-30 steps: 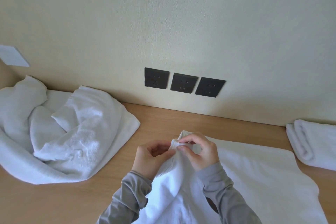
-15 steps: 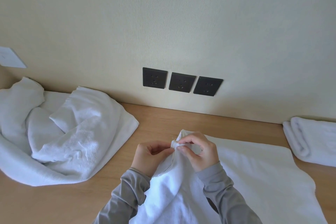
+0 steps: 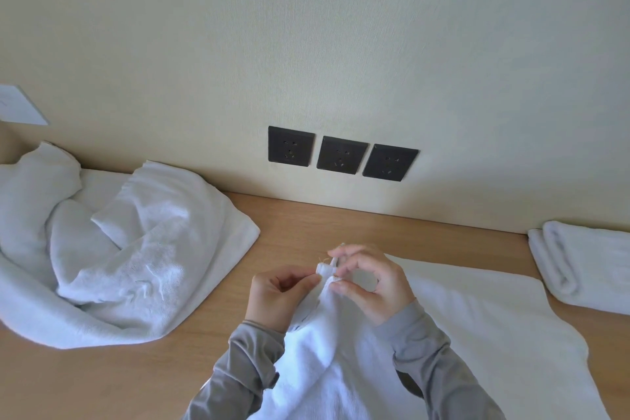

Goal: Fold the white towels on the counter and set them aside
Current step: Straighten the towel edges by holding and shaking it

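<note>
Left hand point(image 3: 276, 297) first: thumb and forefinger pinch the raised corner of the white terry towel point(image 3: 477, 334), right below the row of three black square wall sockets point(image 3: 342, 155). And the right hand point(image 3: 371, 286) meets it from the other side, thumb and a fingertip nipping the same corner, its other fingers arched above.

Now, what's changed from half a second ago? The right hand has loosened its cover: back then its fingers were bunched over the corner, hiding it, and now they've lifted and spread, so the doubled hem and a stray frayed thread stand in plain sight between the two hands. The left hand has barely budged, same pinch, same spot.

The rest of that towel stays put, lying flat on the pale wooden counter point(image 3: 306, 225), spreading out below and to the right of the sockets and draping toward the person between the two grey sleeves point(image 3: 245, 375).

Off to the left of the sockets, the crumpled heap of white towels point(image 3: 136, 249) sits against the wall just as it did. Far to the right of the sockets, the folded white towel point(image 3: 586, 262) lies where it was, apart from the one being worked.
</note>
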The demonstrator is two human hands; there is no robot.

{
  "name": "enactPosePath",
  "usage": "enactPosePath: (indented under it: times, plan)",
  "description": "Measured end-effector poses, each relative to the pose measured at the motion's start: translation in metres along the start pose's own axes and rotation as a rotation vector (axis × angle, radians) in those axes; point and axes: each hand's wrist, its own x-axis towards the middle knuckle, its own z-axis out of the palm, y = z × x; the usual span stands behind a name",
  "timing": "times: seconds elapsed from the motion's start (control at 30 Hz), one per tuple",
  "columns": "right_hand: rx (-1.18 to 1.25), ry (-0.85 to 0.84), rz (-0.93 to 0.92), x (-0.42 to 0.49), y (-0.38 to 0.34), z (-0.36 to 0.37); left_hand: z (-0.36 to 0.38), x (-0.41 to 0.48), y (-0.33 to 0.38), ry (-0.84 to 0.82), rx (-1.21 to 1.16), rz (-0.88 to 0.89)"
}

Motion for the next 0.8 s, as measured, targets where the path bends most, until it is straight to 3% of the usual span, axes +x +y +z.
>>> enactPosePath:
  times: [0.23, 0.43, 0.67, 0.8]
  plan:
    - [0.086, -0.166, 0.174, 0.009, 0.000, 0.005, -0.002, 0.001, -0.001, -0.012, -0.032, 0.050]
    - [0.065, -0.147, 0.155, 0.019, -0.001, 0.005, -0.002, 0.001, 0.002, 0.012, -0.015, 0.105]
    - [0.127, -0.075, 0.137, 0.028, -0.001, 0.000, -0.010, -0.011, -0.002, 0.002, 0.419, 0.566]
    - [0.178, -0.010, 0.133, 0.030, -0.002, -0.004, -0.019, -0.020, -0.018, -0.012, 0.501, 0.536]
